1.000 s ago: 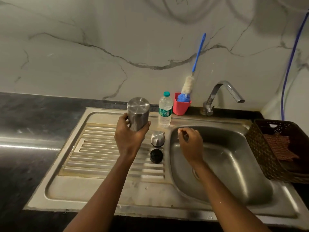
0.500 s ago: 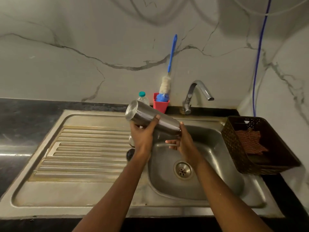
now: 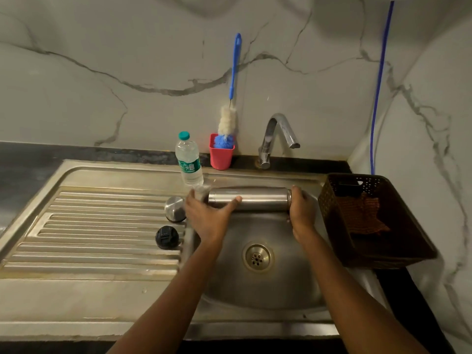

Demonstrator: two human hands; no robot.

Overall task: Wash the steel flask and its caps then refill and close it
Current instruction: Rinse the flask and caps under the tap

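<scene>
Over the sink, at 12 o'clock from the drain, the flask lies level, held at both ends. The left hand wraps its left end, thumb across the front. The right hand cups the right end. At 9 o'clock from the left hand, the black cap and steel cap sit on the drainboard. Bottle, cup and tap stand at 12 o'clock.

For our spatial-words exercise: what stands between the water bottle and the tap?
In the head view, a red cup holding a blue-handled brush stands between the bottle and the tap.
</scene>
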